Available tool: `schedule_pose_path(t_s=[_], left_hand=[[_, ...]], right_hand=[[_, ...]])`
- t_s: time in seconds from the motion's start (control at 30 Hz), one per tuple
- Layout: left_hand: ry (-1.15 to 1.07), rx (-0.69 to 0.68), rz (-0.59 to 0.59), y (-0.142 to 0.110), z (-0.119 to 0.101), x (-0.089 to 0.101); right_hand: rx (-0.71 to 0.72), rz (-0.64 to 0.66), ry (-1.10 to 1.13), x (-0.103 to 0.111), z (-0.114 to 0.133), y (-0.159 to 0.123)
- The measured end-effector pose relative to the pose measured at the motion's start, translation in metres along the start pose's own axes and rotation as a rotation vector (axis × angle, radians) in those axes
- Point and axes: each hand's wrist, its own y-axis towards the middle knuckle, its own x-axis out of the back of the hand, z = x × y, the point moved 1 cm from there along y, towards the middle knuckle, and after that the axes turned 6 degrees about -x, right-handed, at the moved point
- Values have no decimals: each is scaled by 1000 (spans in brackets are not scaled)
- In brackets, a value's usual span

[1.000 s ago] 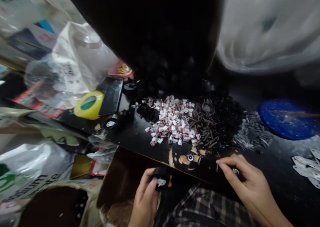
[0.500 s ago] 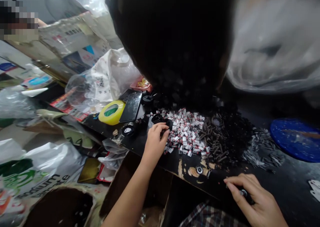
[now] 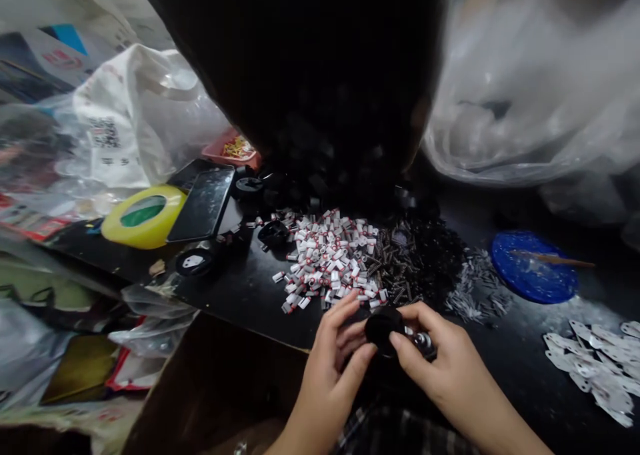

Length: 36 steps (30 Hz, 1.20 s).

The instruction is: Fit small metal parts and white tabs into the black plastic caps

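Close to the table's front edge, my left hand point(image 3: 333, 358) curls its thumb and fingers around the side of a round, hollow black plastic part point(image 3: 383, 328). My right hand point(image 3: 443, 358) meets it from the other side, thumb and forefinger at its rim. Tucked in the right palm is a small dark piece with a shiny silver ring point(image 3: 424, 341), mostly covered by fingers. Just beyond the hands lies a heap of small white cylinders with red ends point(image 3: 330, 255). Beside that heap are dark metal springs point(image 3: 400, 258).
Grey slim pieces point(image 3: 477, 288), a blue lid point(image 3: 533, 268) with a stick on it and flat metal plates point(image 3: 595, 361) lie rightward. Yellow tape point(image 3: 145, 216), a phone point(image 3: 203, 205) and a round black part point(image 3: 194, 261) are leftward. A large black sack point(image 3: 305, 61) looms behind.
My left hand has come from the left of the white heap to the front, now with the black part. My right hand has moved in to meet it. The view has swung right.
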Motion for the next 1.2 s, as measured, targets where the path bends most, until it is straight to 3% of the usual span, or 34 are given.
schedule_pose_path(t_s=[0.07, 0.13, 0.27, 0.4, 0.5, 0.67, 0.77, 0.9, 1.03, 1.1, 1.2], left_hand=[[-218, 258, 24, 5, 2, 0], [-355, 362, -8, 13, 4, 5], [-597, 381, -279, 25, 7, 13], [-701, 375, -318, 31, 6, 10], [-737, 367, -335, 33, 6, 8], [-916, 410, -271, 33, 1, -2], [-993, 431, -243, 31, -3, -8], [-942, 376, -342, 29, -2, -9], [-887, 373, -429, 31, 1, -8], [-885, 402, -430, 32, 2, -8], [-891, 427, -436, 33, 2, -7]], right_hand=[[55, 1, -52, -1, 3, 3], [141, -16, -144, -2, 9, 11], [317, -162, -627, -5, 25, 38], [357, -171, -927, -8, 33, 56], [358, -173, -883, -4, 31, 56], [282, -159, -467, 2, 20, 43], [235, -126, -373, 1, 17, 36], [267, -157, -446, 1, 24, 45], [341, -319, -765, -2, 40, 73], [339, -324, -865, -4, 46, 83], [326, -281, -759, 0, 45, 79]])
